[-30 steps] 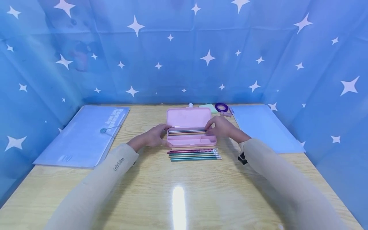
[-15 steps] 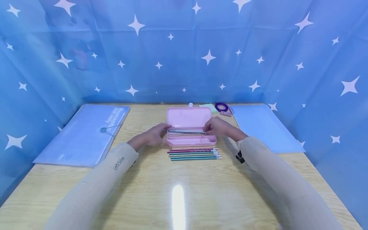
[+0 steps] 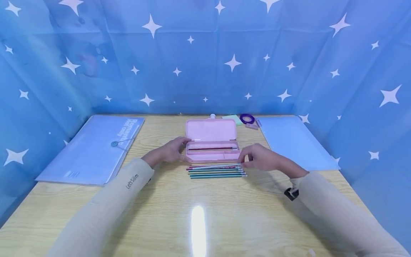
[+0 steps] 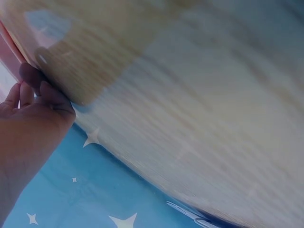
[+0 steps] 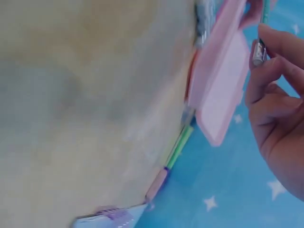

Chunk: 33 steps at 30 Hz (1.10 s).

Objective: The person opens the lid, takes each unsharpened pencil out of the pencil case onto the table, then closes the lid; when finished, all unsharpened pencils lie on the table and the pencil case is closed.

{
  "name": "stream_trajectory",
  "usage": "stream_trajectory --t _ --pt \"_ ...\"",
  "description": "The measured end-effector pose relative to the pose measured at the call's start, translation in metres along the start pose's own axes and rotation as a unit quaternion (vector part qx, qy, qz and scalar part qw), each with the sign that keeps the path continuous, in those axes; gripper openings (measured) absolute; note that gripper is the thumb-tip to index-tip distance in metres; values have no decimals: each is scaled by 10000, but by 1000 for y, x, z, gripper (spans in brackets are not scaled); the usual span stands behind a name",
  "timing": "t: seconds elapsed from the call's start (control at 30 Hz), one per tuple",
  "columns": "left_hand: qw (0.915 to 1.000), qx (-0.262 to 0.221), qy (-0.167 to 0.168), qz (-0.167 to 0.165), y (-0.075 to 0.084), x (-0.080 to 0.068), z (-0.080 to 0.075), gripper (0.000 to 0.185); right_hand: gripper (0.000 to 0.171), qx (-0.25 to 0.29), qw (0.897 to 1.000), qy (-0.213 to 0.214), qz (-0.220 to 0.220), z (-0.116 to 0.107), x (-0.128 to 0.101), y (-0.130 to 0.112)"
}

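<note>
In the head view a pink pencil case (image 3: 212, 156) stands with its lid up and a few pencils (image 3: 212, 148) in its long compartment. My left hand (image 3: 173, 150) grips its left end, thumb at the near corner and fingers at the far one. In the left wrist view those fingers bend at the pink edge. My right hand (image 3: 258, 157) pinches a green pencil (image 5: 264, 19) by its eraser end between thumb and fingers. The pencil's length lies over a row of several pencils (image 3: 216, 174) on the table, just in front of the case.
A clear document folder (image 3: 86, 150) lies at left, and a pale blue spiral notebook (image 3: 295, 142) at right. Behind the case are green sticky notes (image 3: 233, 119), a purple tape roll (image 3: 247, 119) and a small pinkish block (image 3: 252, 126). A starry blue curtain (image 3: 205, 53) borders the table.
My right hand has lifted a pencil from the case and moved it toward me, over the row. Fewer pencils show in the case. My left hand stays at the case's end.
</note>
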State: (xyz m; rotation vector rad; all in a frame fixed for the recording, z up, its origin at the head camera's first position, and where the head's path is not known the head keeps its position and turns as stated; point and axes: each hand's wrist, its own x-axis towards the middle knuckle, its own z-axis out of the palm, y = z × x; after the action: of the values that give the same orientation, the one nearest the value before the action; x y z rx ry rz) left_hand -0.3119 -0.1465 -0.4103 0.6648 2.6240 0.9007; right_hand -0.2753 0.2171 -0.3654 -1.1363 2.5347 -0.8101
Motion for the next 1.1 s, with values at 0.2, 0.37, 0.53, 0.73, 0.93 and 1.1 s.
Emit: stream_trajectory --t 0.2,0.37,0.53,0.73,0.93,1.1 --pt "10000 -13 31 -82 3 -2 -1 97 8 -88 9999 -61 -105 23 -22 -12" --pt "10000 -63 40 -48 3 -3 -1 97 10 -226 9996 173 49 36 -25 -11" --pt "10000 18 -4 -41 2 -1 0 98 11 -396 9986 330 139 41 -24 -9" --pt "10000 -66 8 -14 4 -1 -1 98 11 -404 9977 317 441 40 -21 -11" --pt "9999 -108 -16 -42 5 -2 0 98 9 -293 9982 250 449 36 -17 -11" --pt "9999 -129 3 -31 4 -2 -1 98 7 -198 9984 396 340 23 -4 -14"
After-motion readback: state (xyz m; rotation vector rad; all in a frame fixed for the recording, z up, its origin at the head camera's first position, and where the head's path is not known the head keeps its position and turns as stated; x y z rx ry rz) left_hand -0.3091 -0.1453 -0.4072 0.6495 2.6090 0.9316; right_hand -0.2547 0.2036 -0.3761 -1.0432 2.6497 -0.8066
